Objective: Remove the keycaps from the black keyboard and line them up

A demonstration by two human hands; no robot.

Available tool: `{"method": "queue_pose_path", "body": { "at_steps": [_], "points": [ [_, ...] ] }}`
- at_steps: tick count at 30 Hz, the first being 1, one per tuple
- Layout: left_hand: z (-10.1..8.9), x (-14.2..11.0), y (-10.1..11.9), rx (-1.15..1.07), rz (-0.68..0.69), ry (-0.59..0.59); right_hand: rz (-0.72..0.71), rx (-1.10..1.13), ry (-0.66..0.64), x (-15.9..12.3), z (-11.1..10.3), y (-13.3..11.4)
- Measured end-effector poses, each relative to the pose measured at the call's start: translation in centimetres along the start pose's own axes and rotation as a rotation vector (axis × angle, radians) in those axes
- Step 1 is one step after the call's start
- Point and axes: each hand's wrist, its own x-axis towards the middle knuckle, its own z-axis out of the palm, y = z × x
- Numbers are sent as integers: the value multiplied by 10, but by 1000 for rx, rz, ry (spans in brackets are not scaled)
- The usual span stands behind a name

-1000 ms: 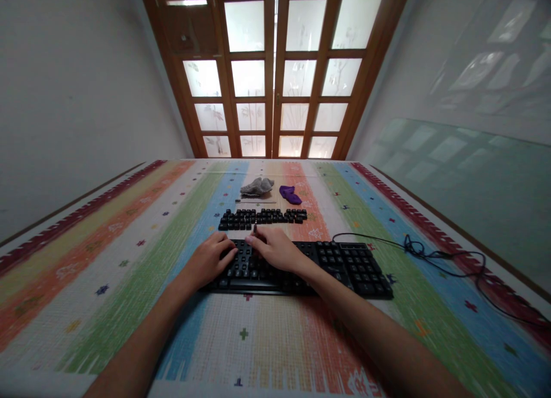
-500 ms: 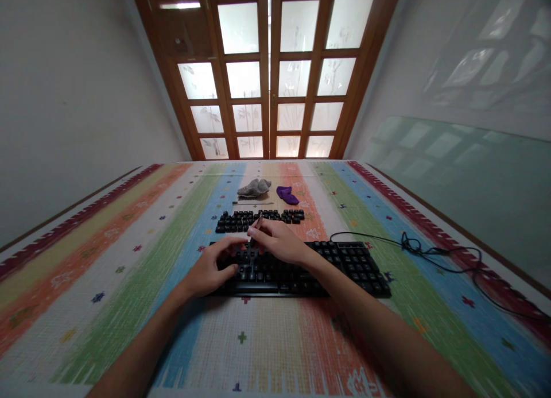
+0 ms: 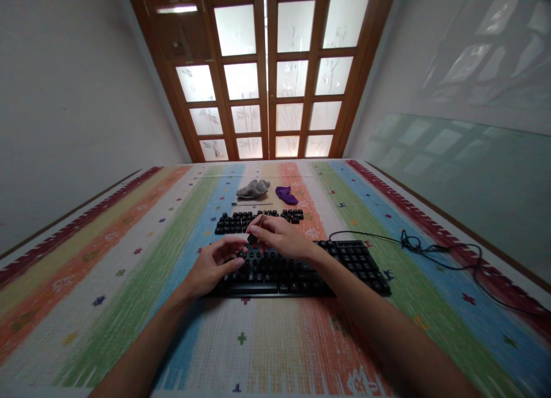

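A black keyboard [image 3: 297, 280] lies across the striped cloth, with bare switch spots showing in its upper left part. My right hand [image 3: 279, 237] is over it, its fingers pinched on a slim tool mostly hidden by the hand. Just below those fingertips is a small black keycap [image 3: 252, 238]; whether the tool or the fingers grip it is unclear. My left hand [image 3: 215, 266] rests at the keyboard's left end, thumb and curled fingers apart, fingertips close to the keycap. Behind the hands, rows of loose black keycaps [image 3: 230, 221] lie on the cloth, partly covered by my right hand.
Farther back lie a grey cloth [image 3: 253, 189], a purple cloth [image 3: 286, 195] and a thin stick-like brush [image 3: 253, 204]. The keyboard's black cable [image 3: 413, 244] runs tangled to the right. Beneath everything is a striped tablecloth [image 3: 129, 283].
My right hand has lifted slightly from the keyboard, and a keycap now shows under its fingertips. My left hand has moved right, toward those fingers. The view has shifted a little.
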Motion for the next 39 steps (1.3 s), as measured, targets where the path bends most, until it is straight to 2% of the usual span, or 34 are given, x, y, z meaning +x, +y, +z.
{"method": "queue_pose_path", "body": {
  "at_steps": [8, 16, 22, 26, 31, 39],
  "points": [
    [6, 2, 1, 18, 9, 162, -90, -109, 103, -1, 1, 0],
    [10, 2, -5, 73, 30, 263, -87, -133, 133, -3, 2, -2],
    [16, 3, -3, 139, 161, 337, -141, -286, 184, -4, 6, -10],
    [17, 3, -3, 87, 160, 351, -141, -325, 206, -6, 7, -14],
    [19, 3, -5, 16, 130, 437, -128, -294, 244, -6, 9, -14],
    [16, 9, -9, -267, 75, 570, -85, -54, 301, -5, 11, -16]
  ]
}}
